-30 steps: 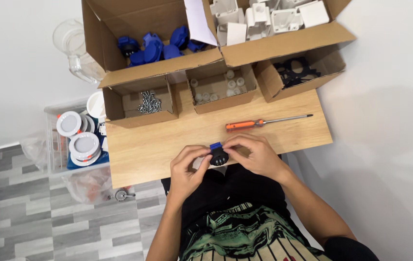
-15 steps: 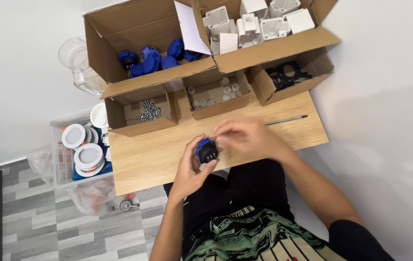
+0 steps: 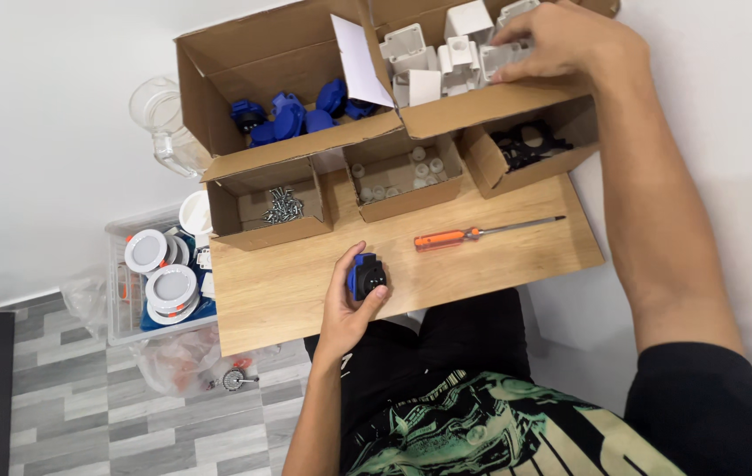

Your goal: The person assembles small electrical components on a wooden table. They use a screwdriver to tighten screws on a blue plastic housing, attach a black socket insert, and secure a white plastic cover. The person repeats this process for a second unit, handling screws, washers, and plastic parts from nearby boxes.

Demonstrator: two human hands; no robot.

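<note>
One hand holds a plug part, the other reaches into a box.

The left hand (image 3: 349, 304) is wrapped round a blue socket (image 3: 367, 276) above the table (image 3: 296, 295) edge; at one o'clock, the right hand (image 3: 561, 40) rests on white parts (image 3: 420, 53) in the box (image 3: 446, 119), its grip probably loose, though I cannot tell.

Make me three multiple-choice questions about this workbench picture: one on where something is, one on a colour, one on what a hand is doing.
1. Where does the orange-handled screwdriver lie?
A in a box
B on the wooden table
C on the floor

2. What colour are the plastic parts in the large left cardboard box?
A blue
B red
C green

3. What is the left hand doing?
A resting flat
B holding a blue-and-black plug part
C gripping the screwdriver

Answers: 1 B, it rests on bare tabletop; 2 A, blue pieces fill it; 3 B, fingers wrap the part.
</note>
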